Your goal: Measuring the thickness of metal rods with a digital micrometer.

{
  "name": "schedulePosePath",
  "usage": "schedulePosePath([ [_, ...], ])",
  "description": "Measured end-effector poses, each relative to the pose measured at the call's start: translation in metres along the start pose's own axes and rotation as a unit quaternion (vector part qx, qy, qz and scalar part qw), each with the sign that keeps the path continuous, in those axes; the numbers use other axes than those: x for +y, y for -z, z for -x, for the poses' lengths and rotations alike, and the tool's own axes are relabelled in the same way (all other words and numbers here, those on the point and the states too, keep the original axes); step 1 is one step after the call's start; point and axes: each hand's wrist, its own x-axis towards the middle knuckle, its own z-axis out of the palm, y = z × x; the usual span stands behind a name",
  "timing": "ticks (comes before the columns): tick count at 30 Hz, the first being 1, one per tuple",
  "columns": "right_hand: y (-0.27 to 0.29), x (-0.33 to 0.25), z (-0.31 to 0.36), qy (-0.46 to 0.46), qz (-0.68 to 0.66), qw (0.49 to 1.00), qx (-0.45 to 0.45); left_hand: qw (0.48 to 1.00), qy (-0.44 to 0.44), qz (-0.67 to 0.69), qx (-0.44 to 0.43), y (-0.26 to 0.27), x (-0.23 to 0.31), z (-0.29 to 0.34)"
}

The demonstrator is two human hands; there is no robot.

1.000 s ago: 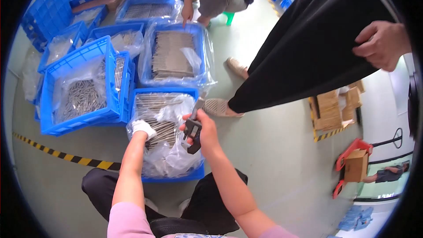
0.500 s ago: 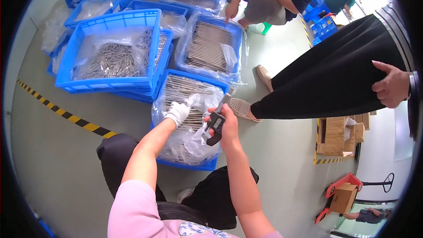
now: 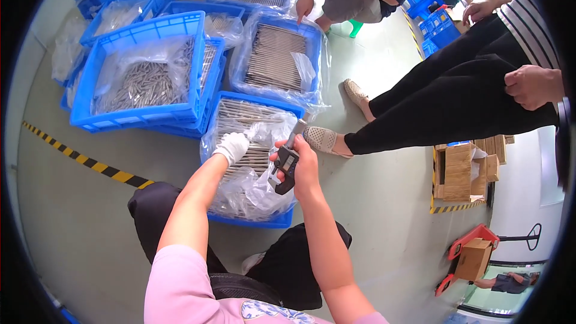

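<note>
My right hand [image 3: 305, 164] grips a black digital caliper [image 3: 285, 162], its metal beam pointing up and away over a blue crate [image 3: 252, 221]. That crate is lined with a clear plastic bag [image 3: 255, 189] and holds rows of thin metal rods [image 3: 240, 121]. My left hand [image 3: 231, 146], in a white glove, reaches down into the crate and rests on the rods; whether it pinches one is hidden. I am crouched over the crate, knees on either side.
More blue crates of metal parts stand beyond: one raised at the left [image 3: 138, 84], one further back [image 3: 277, 57]. A standing person's legs and shoes [image 3: 324, 139] are close on the right. Another person squats at the back. Cardboard boxes on a pallet [image 3: 462, 171] sit right.
The view has shifted, so the crates now sit higher and more to the left. My gloved left hand stays in the crate and my right hand keeps the caliper beside it.
</note>
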Motion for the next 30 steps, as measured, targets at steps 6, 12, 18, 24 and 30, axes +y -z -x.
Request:
schedulePosePath([
  [6,-0.006,-0.001,-0.006,-0.008,-0.021,1.0,-0.021,0.984,0.096,0.086,-0.12,0.039,-0.008,0.028],
  [12,-0.009,0.001,-0.01,-0.01,-0.009,0.999,-0.032,0.984,0.134,0.004,-0.12,0.055,0.003,0.019],
  [18,-0.005,0.001,-0.012,-0.037,0.001,0.999,-0.025,0.97,0.204,0.096,-0.088,0.009,0.015,-0.001],
  [24,0.016,-0.006,-0.039,-0.06,-0.054,0.996,-0.025,0.971,0.068,0.185,-0.134,0.037,0.053,-0.027],
  [30,0.003,-0.008,-0.054,-0.144,-0.163,0.973,-0.075,0.957,0.137,0.052,-0.249,0.112,0.01,0.012],
])
